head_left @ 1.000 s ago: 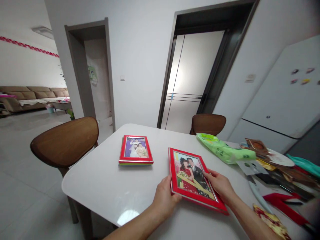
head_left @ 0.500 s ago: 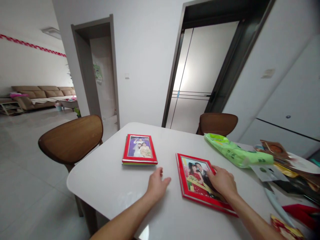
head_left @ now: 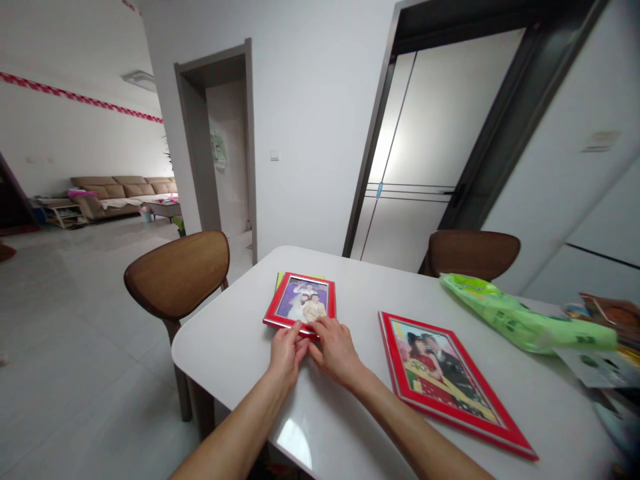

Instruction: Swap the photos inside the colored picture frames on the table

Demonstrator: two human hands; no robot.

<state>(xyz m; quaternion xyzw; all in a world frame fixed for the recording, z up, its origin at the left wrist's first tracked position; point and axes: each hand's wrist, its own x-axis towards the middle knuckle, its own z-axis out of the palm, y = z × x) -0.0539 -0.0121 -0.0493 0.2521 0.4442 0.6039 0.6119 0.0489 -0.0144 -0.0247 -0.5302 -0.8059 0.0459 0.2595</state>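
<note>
A small red photo frame (head_left: 331, 300) with a picture of people on purple lies face up on the white table (head_left: 235, 347). It sits askew over a yellow-green item (head_left: 279, 280) that peeks out behind it. My left hand (head_left: 287, 353) and my right hand (head_left: 337, 350) meet at its front edge, fingers closed on the rim. The right fingers lie over the top of the rim; the left fingertips are partly hidden. To the right, a larger red photo frame (head_left: 395, 360), showing a couple, lies flat and untouched.
A green plastic package (head_left: 530, 320) and assorted packets (head_left: 610, 317) crowd the table's right side. One wooden chair (head_left: 180, 273) stands at the left, another brown chair (head_left: 473, 253) behind the table. Beyond are a doorway and a sofa (head_left: 120, 193).
My right hand has left the larger frame and moved left to the smaller one. My left hand has reached its front edge too. The smaller frame has turned slightly over the yellow-green item.
</note>
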